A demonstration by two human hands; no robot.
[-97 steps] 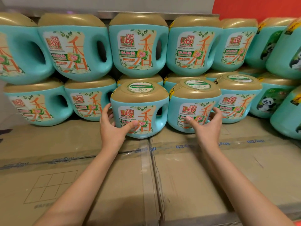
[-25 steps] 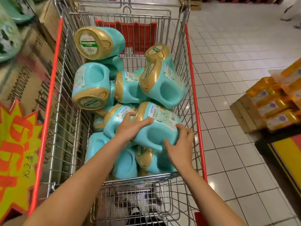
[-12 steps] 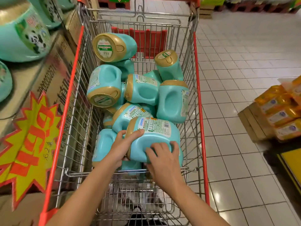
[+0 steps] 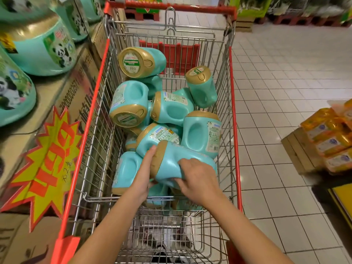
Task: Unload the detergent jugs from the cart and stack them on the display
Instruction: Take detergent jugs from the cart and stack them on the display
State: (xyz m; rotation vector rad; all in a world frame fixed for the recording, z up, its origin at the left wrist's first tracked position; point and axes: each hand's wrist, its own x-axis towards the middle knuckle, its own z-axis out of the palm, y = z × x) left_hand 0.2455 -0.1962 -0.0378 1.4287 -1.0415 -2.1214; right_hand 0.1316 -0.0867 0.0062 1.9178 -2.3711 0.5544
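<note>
Nearest me, my left grip (image 4: pixel 145 169) lies flat against the gold cap of a teal detergent jug (image 4: pixel 169 164), with the fingers fairly straight, pressing rather than wrapping. My right grip (image 4: pixel 198 181) grasps the same jug's body, fingers curled over its side. The jug is tipped on its side at the near end of the cart (image 4: pixel 89 115), above other jugs; I cannot tell whether it rests on them. Beyond it, a loose pile of jugs (image 4: pixel 202 134) lies at all angles in the wire basket. To the left, panda-labelled display jugs (image 4: pixel 43 52) stand on cardboard boxes (image 4: pixel 80 86), which carry a yellow starburst sign (image 4: pixel 47 159). White floor tiles (image 4: pixel 276 82) spread to the right, where orange packs (image 4: pixel 331 138) are stacked.
</note>
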